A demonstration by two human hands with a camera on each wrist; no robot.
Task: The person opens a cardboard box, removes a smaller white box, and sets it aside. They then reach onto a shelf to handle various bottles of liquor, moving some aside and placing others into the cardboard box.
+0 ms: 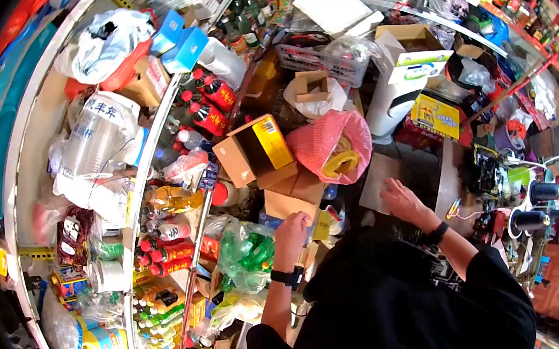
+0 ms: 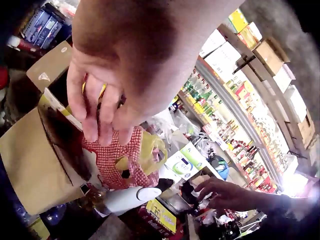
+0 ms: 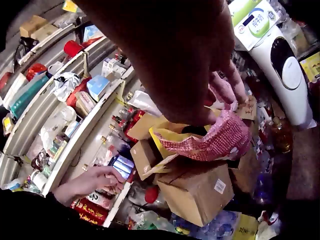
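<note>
My left hand (image 1: 292,234) hangs above a cardboard box (image 1: 291,204), fingers loosely curled and holding nothing. In the left wrist view its fingers dangle in front of a red-and-white checked bag (image 2: 107,156). That bag (image 1: 314,141) has a yellow bag inside its mouth and sits beside another open cardboard box (image 1: 236,159) with a yellow side. My right hand (image 1: 403,200) is over a flat brown panel (image 1: 378,178), its fingers relaxed and nothing in them. Seen from the right wrist, the right hand (image 3: 222,75) overlaps the checked bag (image 3: 227,137).
Shelves on the left carry red-labelled bottles (image 1: 207,117) and wrapped cups (image 1: 93,144). A white appliance (image 1: 387,117) stands behind, next to a yellow-and-red box (image 1: 435,117). A green plastic bag (image 1: 250,253) lies near my left wrist. Thread spools (image 1: 531,219) stand at the right.
</note>
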